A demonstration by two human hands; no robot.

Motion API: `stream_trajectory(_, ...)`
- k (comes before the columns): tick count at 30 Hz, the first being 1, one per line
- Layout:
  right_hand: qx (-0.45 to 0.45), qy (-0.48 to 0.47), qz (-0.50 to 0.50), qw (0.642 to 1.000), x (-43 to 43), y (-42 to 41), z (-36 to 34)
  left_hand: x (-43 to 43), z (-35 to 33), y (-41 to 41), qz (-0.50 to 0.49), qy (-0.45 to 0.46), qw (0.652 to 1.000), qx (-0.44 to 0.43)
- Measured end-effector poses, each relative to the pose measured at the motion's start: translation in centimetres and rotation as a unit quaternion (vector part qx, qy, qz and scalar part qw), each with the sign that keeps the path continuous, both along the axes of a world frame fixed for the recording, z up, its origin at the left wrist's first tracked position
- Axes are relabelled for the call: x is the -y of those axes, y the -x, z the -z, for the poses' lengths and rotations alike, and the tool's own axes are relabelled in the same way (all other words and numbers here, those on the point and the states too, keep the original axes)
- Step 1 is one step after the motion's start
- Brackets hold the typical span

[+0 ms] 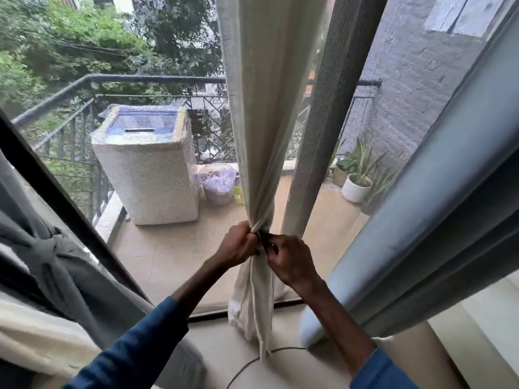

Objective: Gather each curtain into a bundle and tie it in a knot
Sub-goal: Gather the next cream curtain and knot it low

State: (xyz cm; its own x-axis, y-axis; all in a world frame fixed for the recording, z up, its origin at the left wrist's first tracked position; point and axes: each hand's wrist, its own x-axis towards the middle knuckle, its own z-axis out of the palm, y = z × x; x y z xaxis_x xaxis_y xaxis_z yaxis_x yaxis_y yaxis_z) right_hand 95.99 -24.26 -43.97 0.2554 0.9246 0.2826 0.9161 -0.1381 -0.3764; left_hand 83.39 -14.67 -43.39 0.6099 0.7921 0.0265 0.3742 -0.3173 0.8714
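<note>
Now, entry at this moment: you stand at a balcony door with the cream curtain [252, 108] hanging dead centre, drawn in to a narrow neck low down.

Hands: two in view. Your left hand [238, 244] grips that neck, fingers curled round the gathered cloth. Your right hand [289, 259] meets it from the other side, fingers bent and pinching the same cloth just beside the left knuckles. The two hands touch or nearly touch; I cannot tell which.

Writing: only the green packet [238, 195] outside carries a mark, too small to read.

Count:
- Curtains: three. The cream one in your grip; a grey curtain [53, 248] at the left, already tied in a knot; a blue-grey curtain [421, 220] at the right, hanging loose.
- On the balcony: one washing machine [146, 164], one basket [219, 183] beside it, and two plant pots, a white pot [354, 189] and a tan pot [340, 175] behind it.
- One cable [252, 363] on the floor [213, 343].

Edges and room: below your hands the cream cloth flares and its hem reaches the floor at the door track [207, 314]. The cable runs just beside that hem. The blue-grey curtain hangs close by your right forearm; the knotted grey one sits well apart from your left arm, with bare floor between.
</note>
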Motion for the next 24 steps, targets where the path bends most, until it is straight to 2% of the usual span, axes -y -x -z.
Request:
stream_trajectory(4, 0.048, 0.118, -0.024, 0.992, -0.1, 0.0, -1.6, 0.7, -0.7, 0.2, 0.015, -0.06, 0.996, -0.06)
stream_trajectory(7, 0.07, 0.154, -0.039, 0.985, -0.6, 0.0, -2.8, 1.0, -0.6, 0.1, 0.018, -0.132, 0.986, -0.102)
stream_trajectory(11, 0.131, 0.202, -0.082, 0.967, -1.3, 0.2, -4.4, 0.8, -0.2, 0.1, 0.057, -0.104, 0.986, -0.114)
stream_trajectory(15, 0.102, 0.298, -0.07, 0.946, -1.2, -0.7, -6.3, 3.0, -2.0, -0.2, 0.097, -0.064, 0.991, -0.061)
stream_trajectory(18, 0.096, 0.253, -0.067, 0.96, -0.4, -1.3, -6.1, 2.6, -1.8, 0.1, 0.092, -0.048, 0.994, -0.046)
stream_trajectory(21, 0.057, 0.113, -0.039, 0.991, 0.5, -0.8, -4.2, 1.4, -1.7, 0.5, 0.072, -0.037, 0.995, -0.053)
stream_trajectory(24, -0.001, 0.005, -0.03, 1.0, 1.3, 0.0, -2.8, 1.6, -2.4, 0.7, 0.063, -0.029, 0.996, -0.058)
